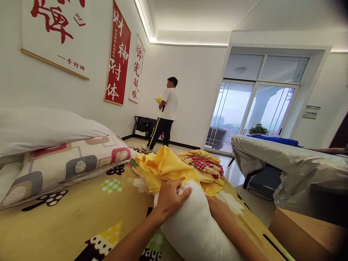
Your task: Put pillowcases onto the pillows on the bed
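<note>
A plump white pillow [194, 221] points away from me on the patterned bed cover, its far end against a bunched yellow pillowcase [163, 166]. My left hand [170, 197] grips the upper left of that end, thumb on the white fabric and fingers closed at the edge of the yellow cloth. Along the pillow's right side lies my right hand [217, 208], holding it; its fingertips are hidden behind the pillow and the cloth. Red checked fabric [208, 165] shows among the yellow folds on the right. How far the pillow reaches into the case cannot be made out.
A patterned pillow [78, 163] lies under a white one [51, 128] at the left. On the right stand a plastic-covered table [285, 156] with blue cloth [274, 140] and a wooden surface [312, 228]. A person [169, 105] holding something yellow is across the room.
</note>
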Demonstrator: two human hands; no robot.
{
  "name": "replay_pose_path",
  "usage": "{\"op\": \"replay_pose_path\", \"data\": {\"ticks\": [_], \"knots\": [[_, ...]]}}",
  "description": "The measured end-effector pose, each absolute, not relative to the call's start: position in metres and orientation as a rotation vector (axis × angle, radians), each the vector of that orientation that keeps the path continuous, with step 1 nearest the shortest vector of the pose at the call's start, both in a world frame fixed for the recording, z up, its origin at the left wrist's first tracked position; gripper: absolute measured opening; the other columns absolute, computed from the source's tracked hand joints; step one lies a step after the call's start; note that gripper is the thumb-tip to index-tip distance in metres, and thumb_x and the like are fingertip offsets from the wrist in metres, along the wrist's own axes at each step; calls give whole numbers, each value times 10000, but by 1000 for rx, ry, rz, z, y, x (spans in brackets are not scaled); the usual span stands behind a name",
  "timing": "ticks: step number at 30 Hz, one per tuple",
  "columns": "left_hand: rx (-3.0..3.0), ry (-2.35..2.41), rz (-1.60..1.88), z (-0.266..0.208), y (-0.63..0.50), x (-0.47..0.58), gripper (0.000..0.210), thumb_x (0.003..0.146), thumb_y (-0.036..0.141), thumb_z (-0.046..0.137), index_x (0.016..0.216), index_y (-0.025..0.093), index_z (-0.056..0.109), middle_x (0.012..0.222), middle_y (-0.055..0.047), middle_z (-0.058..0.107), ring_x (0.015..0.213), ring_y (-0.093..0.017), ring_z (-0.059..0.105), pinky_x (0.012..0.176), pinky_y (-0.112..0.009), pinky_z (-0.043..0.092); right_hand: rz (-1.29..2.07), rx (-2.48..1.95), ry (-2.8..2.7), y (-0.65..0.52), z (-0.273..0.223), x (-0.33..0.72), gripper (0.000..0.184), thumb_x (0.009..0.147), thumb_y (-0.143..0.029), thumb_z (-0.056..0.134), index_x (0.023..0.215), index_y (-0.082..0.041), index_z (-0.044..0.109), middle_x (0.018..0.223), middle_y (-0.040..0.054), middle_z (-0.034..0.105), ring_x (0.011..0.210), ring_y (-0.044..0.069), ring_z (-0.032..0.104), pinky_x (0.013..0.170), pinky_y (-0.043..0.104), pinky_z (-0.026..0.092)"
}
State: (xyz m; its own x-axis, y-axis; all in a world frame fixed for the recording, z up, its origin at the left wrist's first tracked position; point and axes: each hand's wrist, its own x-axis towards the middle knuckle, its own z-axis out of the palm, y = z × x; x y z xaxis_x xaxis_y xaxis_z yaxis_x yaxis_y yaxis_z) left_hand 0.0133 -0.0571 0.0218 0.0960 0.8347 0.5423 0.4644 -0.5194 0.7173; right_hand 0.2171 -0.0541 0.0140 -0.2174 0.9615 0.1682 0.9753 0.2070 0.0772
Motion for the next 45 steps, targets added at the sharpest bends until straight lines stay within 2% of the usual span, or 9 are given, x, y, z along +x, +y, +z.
{"op": "replay_pose_path", "data": {"ticks": [6, 13, 18, 24, 29, 35, 39, 43, 45], "knots": [[2180, 1581, 918, 25, -61, -5, 133, 771, 207, 560, 876, 147, 616, 939, -127, 640, 893, -263, 557, 741, -319, 345, -181, -1960, -2360, -54, 18, 200, 454, 928, -236, 357, 1351, -311, 505, 1033, 98, 720, 961, 291, 675, 722, 358, 436], [2099, 1806, 964, -18, -74, -27, 198, 791, 95, 419, 738, 185, 587, 833, -78, 657, 801, -215, 580, 657, -295, 299, -402, -1865, -2420, -67, 18, 162, 526, 937, -169, 284, 1435, -294, 399, 982, 94, 703, 840, 262, 685, 651, 322, 419], [2071, 1887, 1041, -37, -79, -28, 216, 783, 91, 404, 683, 185, 570, 787, -89, 666, 747, -215, 590, 629, -307, 267, -413, -1746, -2307, -96, 14, 162, 591, 970, -475, 223, 1493, -211, 299, 1094, 148, 671, 924, 296, 659, 730, 389, 484], [2104, 1689, 1199, -46, -81, -26, 186, 757, 110, 422, 606, 194, 492, 724, -69, 645, 708, -200, 563, 625, -304, 275, -325, -1689, -2504, -131, -2, 189, 935, 699, -776, 541, 1498, -415, 217, 1352, 162, 534, 1019, 413, 614, 822, 575, 478], [2029, 1599, 1523, -52, -81, -33, 198, 737, 114, 451, 565, 198, 399, 638, -31, 566, 650, -168, 507, 630, -284, 299, 21, -1655, -2699, -113, 11, 169, 680, 889, -592, 446, 1499, -422, 195, 1427, 137, 457, 1156, 364, 559, 911, 473, 432], [2403, 1769, 1579, -56, -80, -53, 269, 762, 13, 402, 579, 203, 456, 621, -36, 533, 646, -165, 485, 635, -290, 307, -163, -1521, -2900, -84, 26, 108, 417, 866, -406, 525, 1253, -258, 575, 1049, 134, 667, 967, 322, 631, 765, 394, 450], [2670, 1675, 1808, -69, -95, -59, 325, 869, 43, 422, 586, 199, 457, 601, -21, 478, 650, -170, 429, 633, -295, 324, -161, -1487, -2871, -79, 30, 106, 401, 847, -361, 544, 1235, -269, 586, 1026, 133, 686, 948, 320, 648, 753, 393, 458], [2496, 1478, 1766, -82, -113, -74, 124, 911, 113, 465, 917, 161, 578, 874, -64, 567, 878, -186, 506, 792, -303, 438, -25, -1542, -2700, -83, 30, 143, 549, 863, -396, 537, 1400, -320, 447, 1186, 129, 651, 1059, 338, 617, 844, 450, 451], [2429, 1380, 1613, -85, -118, -88, 268, 937, 150, 441, 1187, 171, 535, 1110, -97, 565, 1077, -193, 505, 940, -329, 432, 54, -1553, -2640, -84, 30, 161, 591, 866, -401, 537, 1436, -328, 399, 1266, 114, 620, 1134, 330, 585, 907, 459, 434]]}}
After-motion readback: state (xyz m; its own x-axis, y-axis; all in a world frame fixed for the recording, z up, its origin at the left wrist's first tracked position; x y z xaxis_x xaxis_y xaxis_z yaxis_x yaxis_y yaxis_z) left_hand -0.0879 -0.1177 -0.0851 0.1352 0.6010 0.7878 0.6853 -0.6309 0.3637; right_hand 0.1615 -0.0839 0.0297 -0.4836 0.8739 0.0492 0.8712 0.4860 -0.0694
